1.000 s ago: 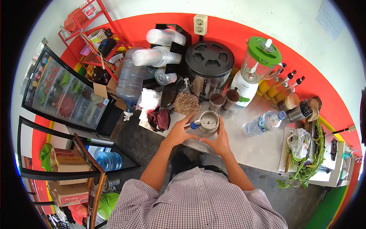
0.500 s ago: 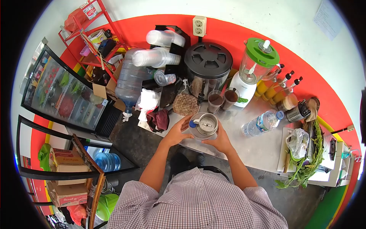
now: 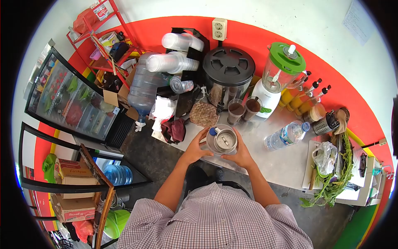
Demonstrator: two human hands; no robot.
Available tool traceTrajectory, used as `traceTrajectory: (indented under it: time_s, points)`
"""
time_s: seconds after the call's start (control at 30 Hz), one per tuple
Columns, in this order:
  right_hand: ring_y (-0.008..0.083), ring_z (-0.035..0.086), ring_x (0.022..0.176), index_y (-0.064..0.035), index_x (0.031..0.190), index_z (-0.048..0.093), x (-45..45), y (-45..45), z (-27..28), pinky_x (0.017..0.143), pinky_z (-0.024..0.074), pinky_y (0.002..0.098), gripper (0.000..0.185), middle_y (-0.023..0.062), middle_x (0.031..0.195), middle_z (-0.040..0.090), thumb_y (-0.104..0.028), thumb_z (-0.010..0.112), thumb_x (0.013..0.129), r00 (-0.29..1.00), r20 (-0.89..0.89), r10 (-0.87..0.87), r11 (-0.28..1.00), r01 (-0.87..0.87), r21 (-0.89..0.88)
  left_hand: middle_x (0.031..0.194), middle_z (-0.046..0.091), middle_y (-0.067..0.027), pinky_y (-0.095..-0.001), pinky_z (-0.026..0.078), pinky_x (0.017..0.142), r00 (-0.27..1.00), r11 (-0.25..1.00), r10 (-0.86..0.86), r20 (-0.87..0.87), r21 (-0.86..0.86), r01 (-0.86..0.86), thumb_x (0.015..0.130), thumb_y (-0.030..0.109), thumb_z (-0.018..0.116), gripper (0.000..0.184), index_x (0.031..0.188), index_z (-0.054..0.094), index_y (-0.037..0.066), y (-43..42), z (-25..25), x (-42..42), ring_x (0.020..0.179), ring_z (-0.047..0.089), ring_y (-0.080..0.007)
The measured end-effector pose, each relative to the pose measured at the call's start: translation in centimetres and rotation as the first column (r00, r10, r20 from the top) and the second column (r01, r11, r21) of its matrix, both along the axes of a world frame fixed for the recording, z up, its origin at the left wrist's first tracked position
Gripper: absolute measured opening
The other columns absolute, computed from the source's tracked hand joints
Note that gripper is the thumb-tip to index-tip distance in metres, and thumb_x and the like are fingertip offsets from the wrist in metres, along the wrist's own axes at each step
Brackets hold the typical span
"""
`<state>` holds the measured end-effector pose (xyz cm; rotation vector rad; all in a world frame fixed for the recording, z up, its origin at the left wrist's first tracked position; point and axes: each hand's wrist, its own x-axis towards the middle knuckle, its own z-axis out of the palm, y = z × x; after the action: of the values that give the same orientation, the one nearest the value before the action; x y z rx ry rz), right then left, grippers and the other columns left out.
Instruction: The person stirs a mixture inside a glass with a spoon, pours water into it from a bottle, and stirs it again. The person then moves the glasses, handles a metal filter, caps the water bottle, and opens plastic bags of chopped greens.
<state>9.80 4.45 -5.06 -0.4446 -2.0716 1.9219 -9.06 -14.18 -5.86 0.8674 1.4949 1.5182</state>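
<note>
Between my two hands is a round metal-topped container [image 3: 226,140] with a wide clear rim and a blue knob on its upper left; its exact kind I cannot make out. My left hand [image 3: 196,148] curves around its left side, and my right hand [image 3: 241,153] grips its right side. It is at the front edge of the metal counter [image 3: 259,159]. Just beyond stand two clear cups of dark brown drink, the left cup [image 3: 236,111] and the right cup [image 3: 252,108]. A brown textured slab [image 3: 204,114] lies to the upper left.
A blender [image 3: 275,79] and a black-lidded dispenser [image 3: 229,68] stand at the back. A water bottle [image 3: 286,135] lies to the right, near leafy greens [image 3: 344,166]. Stacked plastic cups [image 3: 173,62] and a large water jug [image 3: 143,89] are on the left.
The container has tilted or turned slightly in my hands, and the blue knob sits a little higher and to the right. The whole view has shifted slightly.
</note>
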Motion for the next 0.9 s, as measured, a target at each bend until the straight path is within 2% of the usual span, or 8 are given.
traceTrajectory:
  time_s: [0.1, 0.17, 0.4, 0.47, 0.6, 0.67, 0.83, 0.9]
  points:
    - [0.0308, 0.034, 0.158, -0.0066, 0.165, 0.016, 0.1, -0.4, -1.2, 0.132, 0.0288, 0.0445, 0.132, 0.0184, 0.166, 0.034, 0.001, 0.101, 0.063, 0.998, -0.036, -0.06, 0.997, 0.058, -0.054, 0.168, 0.044, -0.0166, -0.0512, 0.038, 0.126, 0.999, 1.0, 0.024, -0.034, 0.02, -0.023, 0.074, 0.021, 0.1, 0.117, 0.168, 0.033, 0.005, 0.6, -1.1, -0.1, 0.159, 0.038, -0.0299]
    - [0.0304, 0.033, 0.158, -0.0067, 0.165, 0.018, 0.1, -0.1, -2.9, 0.132, 0.0275, 0.0449, 0.131, 0.0185, 0.166, 0.033, 0.002, 0.1, 0.063, 0.994, -0.089, -0.07, 0.992, 0.061, -0.106, 0.168, 0.043, -0.0163, -0.0503, 0.036, 0.128, 0.978, 0.999, 0.044, 0.203, 0.008, -0.046, 0.074, 0.022, 0.1, 0.116, 0.167, 0.033, 0.004, 0.3, -1.6, -0.2, 0.159, 0.038, -0.0298]
    - [0.0305, 0.029, 0.161, -0.0105, 0.17, 0.01, 0.1, 0.3, 0.7, 0.134, 0.0251, 0.0464, 0.142, 0.0173, 0.173, 0.026, 0.005, 0.099, 0.061, 0.997, -0.066, -0.051, 0.97, 0.034, -0.242, 0.167, 0.045, -0.0156, -0.0495, 0.032, 0.13, 0.928, 0.99, 0.097, 0.359, 0.057, -0.126, 0.071, 0.023, 0.101, 0.119, 0.166, 0.033, 0.004, 0.1, -1.9, 0.8, 0.159, 0.038, -0.0297]
    - [0.0308, 0.028, 0.161, -0.0115, 0.171, 0.007, -0.2, 0.9, 1.1, 0.134, 0.0253, 0.0467, 0.144, 0.0167, 0.174, 0.024, 0.005, 0.099, 0.061, 0.999, -0.044, -0.011, 0.978, 0.001, -0.209, 0.167, 0.045, -0.0151, -0.0503, 0.033, 0.129, 0.999, 0.999, 0.039, -0.026, 0.029, -0.038, 0.07, 0.022, 0.102, 0.12, 0.166, 0.033, 0.003, 0.2, -2.2, 1.1, 0.158, 0.039, -0.0296]
    - [0.0332, 0.032, 0.16, -0.0066, 0.171, 0.006, -0.3, 1.3, 0.2, 0.132, 0.0292, 0.0442, 0.145, 0.0202, 0.173, 0.026, 0.0, 0.102, 0.062, 0.997, 0.028, 0.076, 0.991, -0.073, -0.111, 0.166, 0.045, -0.0153, -0.0492, 0.034, 0.129, 0.998, 0.998, 0.055, -0.037, -0.014, -0.055, 0.069, 0.021, 0.102, 0.119, 0.164, 0.034, 0.003, 0.6, -3.2, 0.8, 0.156, 0.041, -0.0294]
    - [0.0309, 0.032, 0.16, -0.0074, 0.172, 0.005, -0.2, 1.1, -1.4, 0.132, 0.028, 0.0434, 0.147, 0.0179, 0.173, 0.026, -0.001, 0.102, 0.061, 0.999, 0.017, 0.027, 0.995, -0.026, -0.093, 0.165, 0.046, -0.0158, -0.0467, 0.035, 0.129, 0.958, 0.994, 0.098, 0.268, 0.015, -0.106, 0.07, 0.018, 0.101, 0.116, 0.164, 0.035, 0.003, 0.5, -3.9, 0.4, 0.155, 0.043, -0.0291]
    - [0.028, 0.033, 0.158, -0.0064, 0.17, 0.009, -0.8, 0.4, -1.5, 0.132, 0.0267, 0.0417, 0.146, 0.0163, 0.17, 0.031, -0.006, 0.105, 0.06, 0.998, -0.022, -0.064, 0.998, 0.063, -0.03, 0.164, 0.046, -0.0161, -0.0462, 0.035, 0.128, 0.931, 0.989, 0.139, 0.337, 0.002, -0.148, 0.071, 0.014, 0.099, 0.113, 0.163, 0.036, 0.003, 0.3, -3.2, 0.4, 0.155, 0.042, -0.0283]
    - [0.0291, 0.033, 0.158, -0.0063, 0.167, 0.016, -0.7, 0.5, -0.2, 0.132, 0.0262, 0.0431, 0.14, 0.0167, 0.167, 0.034, -0.009, 0.106, 0.06, 0.996, -0.071, -0.049, 0.99, 0.038, -0.139, 0.164, 0.046, -0.0162, -0.0467, 0.035, 0.128, 0.921, 0.986, 0.145, 0.361, 0.024, -0.165, 0.074, 0.013, 0.098, 0.109, 0.163, 0.036, 0.003, 0.3, -2.7, 1.0, 0.155, 0.042, -0.0282]
